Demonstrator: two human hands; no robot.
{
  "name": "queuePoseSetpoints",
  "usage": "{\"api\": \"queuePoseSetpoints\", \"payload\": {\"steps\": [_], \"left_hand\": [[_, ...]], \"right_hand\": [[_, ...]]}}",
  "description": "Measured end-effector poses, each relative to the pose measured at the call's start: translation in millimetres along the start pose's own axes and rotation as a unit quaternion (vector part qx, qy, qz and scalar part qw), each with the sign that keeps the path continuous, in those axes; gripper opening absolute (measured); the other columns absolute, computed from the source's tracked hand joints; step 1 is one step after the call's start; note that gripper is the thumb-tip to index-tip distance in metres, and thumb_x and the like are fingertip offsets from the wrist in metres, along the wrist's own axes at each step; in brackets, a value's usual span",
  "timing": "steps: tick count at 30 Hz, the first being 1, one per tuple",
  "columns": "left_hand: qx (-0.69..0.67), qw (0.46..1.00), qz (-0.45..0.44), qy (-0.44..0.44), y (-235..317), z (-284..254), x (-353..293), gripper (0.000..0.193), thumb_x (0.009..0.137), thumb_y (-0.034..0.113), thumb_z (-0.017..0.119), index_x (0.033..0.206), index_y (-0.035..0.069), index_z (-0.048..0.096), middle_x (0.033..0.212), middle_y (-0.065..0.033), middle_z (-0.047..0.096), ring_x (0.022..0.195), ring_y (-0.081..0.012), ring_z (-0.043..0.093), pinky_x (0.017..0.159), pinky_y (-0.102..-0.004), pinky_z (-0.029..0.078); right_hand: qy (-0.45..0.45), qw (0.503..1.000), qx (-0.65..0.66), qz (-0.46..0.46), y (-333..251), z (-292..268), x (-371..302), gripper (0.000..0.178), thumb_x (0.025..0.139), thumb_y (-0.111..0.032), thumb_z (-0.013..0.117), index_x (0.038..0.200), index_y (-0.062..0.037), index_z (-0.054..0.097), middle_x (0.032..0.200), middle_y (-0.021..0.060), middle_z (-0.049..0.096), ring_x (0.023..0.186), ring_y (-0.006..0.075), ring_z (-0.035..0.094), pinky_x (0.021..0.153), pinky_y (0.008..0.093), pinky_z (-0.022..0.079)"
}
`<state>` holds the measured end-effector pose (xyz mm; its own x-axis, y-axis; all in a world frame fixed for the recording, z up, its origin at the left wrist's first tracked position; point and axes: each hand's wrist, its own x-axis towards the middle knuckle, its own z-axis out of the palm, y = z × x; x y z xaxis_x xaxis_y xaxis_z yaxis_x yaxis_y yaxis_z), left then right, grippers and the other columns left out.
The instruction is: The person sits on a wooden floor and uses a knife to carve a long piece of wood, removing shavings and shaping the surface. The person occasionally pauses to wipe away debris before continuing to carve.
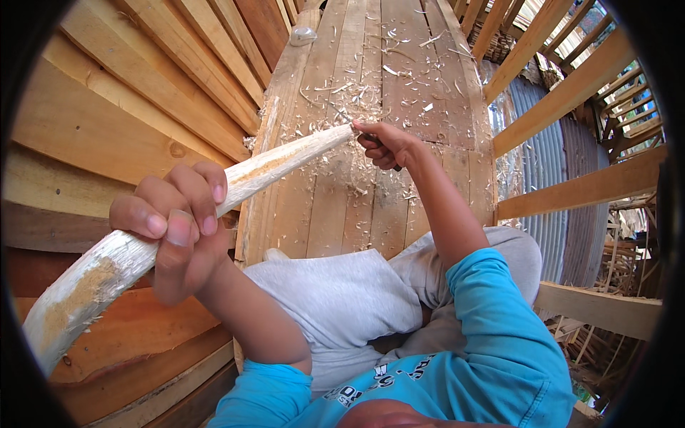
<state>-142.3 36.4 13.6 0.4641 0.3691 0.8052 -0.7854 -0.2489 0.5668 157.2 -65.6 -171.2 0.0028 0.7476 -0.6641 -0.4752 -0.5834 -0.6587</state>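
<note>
A long pale stick, peeled of bark and slightly curved, runs from the lower left up to the middle of the view. My left hand is closed around its thicker part, fingers wrapped over the top. Yellowish-brown patches mark its surface. At the stick's thin far end, my right hand is closed on a knife. The narrow blade points up and left beside the stick's tip, and part of the dark handle shows below the fingers. Whether the edge touches the wood is hard to tell.
Wood shavings lie scattered over the plank floor. A wall of slanted boards rises close on the left. On the right stands a slatted wooden railing, with corrugated metal sheets beyond. A small clear plastic container sits at the far end.
</note>
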Motion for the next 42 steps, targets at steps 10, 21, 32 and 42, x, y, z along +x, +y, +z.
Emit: {"api": "queuePoseSetpoints", "payload": {"steps": [10,21,32,42], "left_hand": [[-0.009,0.999,-0.023,0.032,19,0,1,0.019,0.084,0.003,0.054,0.098,0.015,0.050,0.073,0.0015,0.044,0.063,-0.0115,0.044,0.072,-0.0368,0.039],[0.037,0.992,-0.062,0.102,32,-18,-1,0.019,0.084,0.000,0.052,0.098,0.012,0.052,0.070,0.0000,0.042,0.061,-0.0120,0.041,0.070,-0.0373,0.040],[0.062,0.981,-0.083,0.166,34,-17,-1,0.018,0.084,-0.003,0.052,0.098,0.007,0.051,0.073,-0.0020,0.046,0.061,-0.0137,0.045,0.067,-0.0369,0.041],[0.082,0.983,-0.074,0.145,40,-16,-1,0.018,0.084,-0.003,0.053,0.098,0.007,0.052,0.073,-0.0033,0.048,0.059,-0.0141,0.045,0.066,-0.0371,0.041]], "right_hand": [[-0.279,0.945,0.120,-0.123,18,-41,4,0.061,0.098,-0.057,0.040,0.053,-0.0168,0.035,0.042,-0.0052,0.029,0.033,0.0071,0.020,0.031,0.0257,0.017],[0.397,0.846,-0.296,-0.195,-6,-3,15,0.078,0.088,-0.072,0.046,0.065,0.0007,0.065,0.057,0.0103,0.057,0.060,0.0221,0.058,0.062,0.0386,0.045],[0.339,0.728,-0.577,-0.148,34,-36,47,0.036,0.092,-0.028,0.053,0.096,0.0049,0.067,0.101,0.0287,0.066,0.096,0.0412,0.065,0.088,0.0479,0.049],[0.267,0.643,-0.604,-0.387,69,45,66,0.043,0.084,-0.027,0.070,0.122,-0.0098,0.061,0.110,0.0126,0.063,0.107,0.0323,0.057,0.089,0.0442,0.048]]}}
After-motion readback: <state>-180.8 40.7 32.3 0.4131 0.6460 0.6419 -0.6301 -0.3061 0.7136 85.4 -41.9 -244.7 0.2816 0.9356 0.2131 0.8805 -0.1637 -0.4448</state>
